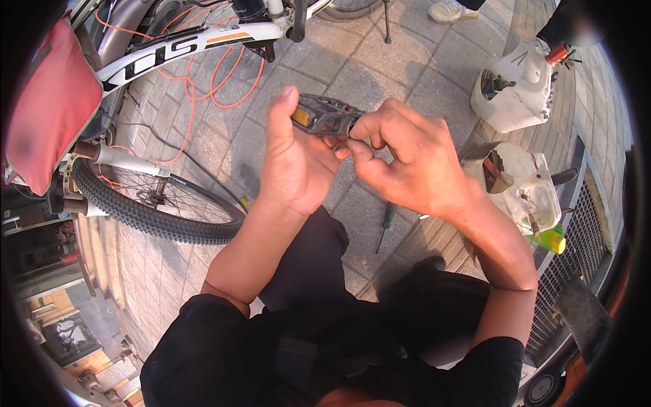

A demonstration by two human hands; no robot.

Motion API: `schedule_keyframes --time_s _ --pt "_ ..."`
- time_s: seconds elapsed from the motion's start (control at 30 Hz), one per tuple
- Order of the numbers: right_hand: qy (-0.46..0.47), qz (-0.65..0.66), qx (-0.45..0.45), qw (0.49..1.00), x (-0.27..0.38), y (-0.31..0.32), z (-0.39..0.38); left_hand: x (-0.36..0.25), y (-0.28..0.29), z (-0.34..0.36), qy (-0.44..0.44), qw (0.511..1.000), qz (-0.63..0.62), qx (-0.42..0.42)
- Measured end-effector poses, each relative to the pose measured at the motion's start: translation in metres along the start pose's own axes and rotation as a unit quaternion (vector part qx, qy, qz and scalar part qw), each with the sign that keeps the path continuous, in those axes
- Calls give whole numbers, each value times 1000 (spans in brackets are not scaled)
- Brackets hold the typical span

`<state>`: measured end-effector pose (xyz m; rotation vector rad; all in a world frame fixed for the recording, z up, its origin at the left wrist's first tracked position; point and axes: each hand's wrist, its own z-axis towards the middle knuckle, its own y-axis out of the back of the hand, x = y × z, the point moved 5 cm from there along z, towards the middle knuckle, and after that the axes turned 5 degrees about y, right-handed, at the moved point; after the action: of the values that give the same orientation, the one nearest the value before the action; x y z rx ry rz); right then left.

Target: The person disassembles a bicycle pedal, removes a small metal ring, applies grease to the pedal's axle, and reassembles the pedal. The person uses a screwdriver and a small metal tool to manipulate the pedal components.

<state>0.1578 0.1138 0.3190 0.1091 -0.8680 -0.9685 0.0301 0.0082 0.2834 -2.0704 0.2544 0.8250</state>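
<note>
A black bicycle pedal [329, 114] with an amber reflector is held up in front of me. My left hand [293, 169] grips it from below, its thumb upright beside the reflector end and its fingers curled under the body. At the pedal's other end, my right hand [413, 159] pinches with thumb and index finger where the axle is. Those fingertips hide whatever small part lies between them. Below the hands, a screwdriver [386, 227] with a dark handle lies on the paving.
A white bicycle frame [196, 49] and its front wheel [156, 203] are at the left, with an orange hose [193, 95] looping behind. To the right stand a white tool container [512, 102] and a cut-open one [508, 183], beside a green bottle [548, 240]. Someone's shoe [451, 11] shows at the top.
</note>
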Motion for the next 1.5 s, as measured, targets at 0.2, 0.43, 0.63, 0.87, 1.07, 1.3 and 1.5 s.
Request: schedule_keyframes --time_s 0.2,0.43,0.63,0.87,1.07,1.3,1.5 --pt "-30 60 -26 997 0 2 -3 -1 0 -2 39 998 -51 8" --pt "-177 160 -43 970 -9 -2 -11 1 4 -1 47 995 -83 -5" --pt "-209 255 -39 943 -14 -8 -10 -1 5 -3 57 995 -80 6" --pt "-220 339 -105 909 -27 -10 -12 7 7 1 163 973 -162 10" --pt "-262 89 15 961 -104 13 -32 -3 17 -4 131 972 -194 11" --pt "-340 -169 403 833 -184 -54 -190 -9 15 -9 131 969 -192 83" --pt "-314 -163 398 846 -197 -102 -284 -6 22 -6 145 975 -163 51"
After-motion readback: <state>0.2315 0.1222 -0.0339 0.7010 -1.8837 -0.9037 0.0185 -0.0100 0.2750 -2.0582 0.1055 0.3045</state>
